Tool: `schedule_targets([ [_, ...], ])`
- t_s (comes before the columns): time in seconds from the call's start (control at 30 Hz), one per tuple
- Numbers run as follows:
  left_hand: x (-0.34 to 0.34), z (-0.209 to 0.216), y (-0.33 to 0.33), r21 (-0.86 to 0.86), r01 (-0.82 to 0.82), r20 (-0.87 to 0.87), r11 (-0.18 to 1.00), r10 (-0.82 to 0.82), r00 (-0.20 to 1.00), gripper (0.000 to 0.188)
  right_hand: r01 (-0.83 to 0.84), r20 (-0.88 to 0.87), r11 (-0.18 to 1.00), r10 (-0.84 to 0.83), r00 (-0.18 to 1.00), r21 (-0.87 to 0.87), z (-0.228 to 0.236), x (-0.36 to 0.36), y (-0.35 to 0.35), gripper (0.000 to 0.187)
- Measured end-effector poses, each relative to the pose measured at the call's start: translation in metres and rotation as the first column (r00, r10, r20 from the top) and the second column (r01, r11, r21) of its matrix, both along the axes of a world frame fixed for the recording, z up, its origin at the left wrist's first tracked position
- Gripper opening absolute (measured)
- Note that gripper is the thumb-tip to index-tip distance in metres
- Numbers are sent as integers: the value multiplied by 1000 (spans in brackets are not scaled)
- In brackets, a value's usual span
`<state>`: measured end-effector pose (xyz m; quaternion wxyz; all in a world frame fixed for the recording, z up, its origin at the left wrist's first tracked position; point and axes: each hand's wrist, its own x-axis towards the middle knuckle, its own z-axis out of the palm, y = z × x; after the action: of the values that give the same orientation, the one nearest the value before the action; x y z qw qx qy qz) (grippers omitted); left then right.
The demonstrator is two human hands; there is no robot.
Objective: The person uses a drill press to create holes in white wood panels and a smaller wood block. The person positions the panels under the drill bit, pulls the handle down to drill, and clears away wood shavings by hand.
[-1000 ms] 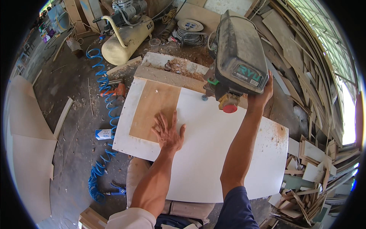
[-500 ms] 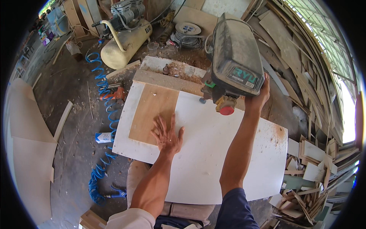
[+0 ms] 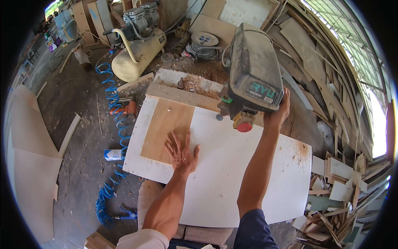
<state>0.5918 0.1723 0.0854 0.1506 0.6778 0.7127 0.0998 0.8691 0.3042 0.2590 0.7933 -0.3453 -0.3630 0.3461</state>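
Blue coiled hose [image 3: 107, 191] on floor [image 3: 83, 178]. Brown wood panel [image 3: 166, 124] flat on white desk [image 3: 228, 182], left part. Left grip [image 3: 181, 158] released, palm down, fingers spread on panel. Black-housed machine [image 3: 253, 66] over desk's far side; right grip [image 3: 277, 114] at its near right corner, can't tell if clenched.

A thin, rectangular, light-brown wooden panel [image 3: 166, 128] lies flat on the left of the white tabletop [image 3: 232, 174], slightly askew; a bulky, dusty, dark-grey machine head [image 3: 255, 66] with a round red button [image 3: 244, 126] looms over the far side, right of the panel.
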Motion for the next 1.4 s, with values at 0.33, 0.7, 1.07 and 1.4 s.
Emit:
schedule_targets([
  [0.33,-2,-1,1,-6,28,2,1000,-28,1000,74,-2,29,1000,1,1000,9,0,-2,-2,26],
  [0.7,-1,-3,0,37,19,-49,999,-17,999,73,6,39,1000,-6,999,0,4,-7,-7,26],
  [1.07,-1,-3,0,28,18,-41,999,-17,999,73,16,13,1000,-16,1000,19,9,-16,-9,23],
  [1.4,-1,-4,0,21,15,-39,1000,-15,999,73,-17,24,1000,16,1000,17,0,-5,-8,26],
])
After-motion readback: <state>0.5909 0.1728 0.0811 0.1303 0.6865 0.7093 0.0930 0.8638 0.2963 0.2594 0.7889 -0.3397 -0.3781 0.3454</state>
